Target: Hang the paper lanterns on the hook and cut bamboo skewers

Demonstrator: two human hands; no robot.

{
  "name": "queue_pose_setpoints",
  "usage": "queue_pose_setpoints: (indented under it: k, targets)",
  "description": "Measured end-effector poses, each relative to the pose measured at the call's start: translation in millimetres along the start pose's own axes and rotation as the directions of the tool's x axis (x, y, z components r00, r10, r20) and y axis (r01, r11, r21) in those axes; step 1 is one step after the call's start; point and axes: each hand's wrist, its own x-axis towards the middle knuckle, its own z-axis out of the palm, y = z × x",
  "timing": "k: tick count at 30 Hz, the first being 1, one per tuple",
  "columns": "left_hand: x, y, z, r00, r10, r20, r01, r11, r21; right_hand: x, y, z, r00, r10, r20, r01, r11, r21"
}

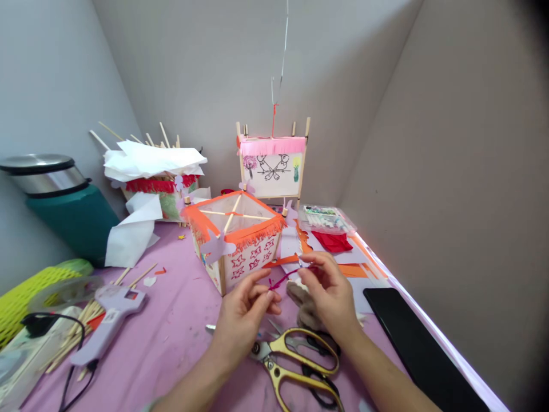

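While left hand [243,312], fingers nearly closed, pinches magenta strand [282,280], right hand [331,292] holds other end, fingers slightly parted.

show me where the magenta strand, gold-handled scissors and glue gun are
Magenta strand [283,279]: head view, on the middle of its exposed stretch.
Gold-handled scissors [280,345]: head view, on the gold of the upper handle.
Glue gun [112,316]: head view, on its body.

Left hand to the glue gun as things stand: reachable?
Probably yes: purple cloth lies between the left hand and the glue gun, with nothing tall in the way. However, that hand appears to hold a magenta strand, so it would likely need to let go.
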Motion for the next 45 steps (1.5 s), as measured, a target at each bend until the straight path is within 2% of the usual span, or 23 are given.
queue_pose_setpoints:
  k: [2, 4, 8, 11, 14, 18, 25, 31, 37, 42, 45]
  targets:
    - [-2, -2, 1, 0.999, 0.051, 0.014, -0.052, 0.996, 0.066, -6, -2, 3, 0.982, -0.146, 0.121, 0.164, 0.973, -0.16]
    - [-5, -3, 0, 0.996, 0.086, 0.035, -0.089, 0.991, 0.096, -11, -4, 6, 0.944, -0.214, 0.251, 0.267, 0.943, -0.199]
    - [-7, -1, 0, 0.992, 0.112, 0.057, -0.117, 0.988, 0.101, -12, -6, 9, 0.899, -0.241, 0.365, 0.31, 0.939, -0.145]
    - [-8, 2, 0, 0.994, 0.075, 0.082, -0.078, 0.997, 0.029, -12, -5, 10, 0.912, -0.2, 0.359, 0.251, 0.963, -0.1]
    - [-7, 4, -2, 0.994, 0.024, 0.109, -0.016, 0.997, -0.074, -12, -3, 9, 0.927, -0.105, 0.361, 0.14, 0.988, -0.073]
    - [-5, 4, -5, 0.993, -0.025, 0.115, 0.046, 0.982, -0.183, -15, -1, 7, 0.9, 0.003, 0.435, 0.017, 0.999, -0.042]
    - [-3, 2, -4, 0.984, -0.083, 0.16, 0.127, 0.948, -0.29, -16, -3, 9, 0.891, -0.029, 0.453, 0.062, 0.996, -0.058]
    - [-3, 2, -1, 0.982, -0.116, 0.15, 0.156, 0.943, -0.293, -17, -3, 11, 0.894, -0.013, 0.449, 0.057, 0.995, -0.085]
    - [-2, 2, -2, 0.971, -0.192, 0.14, 0.232, 0.894, -0.383, -17, -2, 9, 0.901, -0.028, 0.433, 0.055, 0.997, -0.05]
    - [0, 0, -4, 0.963, -0.233, 0.135, 0.268, 0.876, -0.401, -16, -4, 9, 0.819, -0.204, 0.537, 0.3, 0.949, -0.097]
    - [-1, -1, -4, 0.956, -0.252, 0.149, 0.292, 0.873, -0.392, -15, -3, 9, 0.802, -0.245, 0.545, 0.362, 0.925, -0.118]
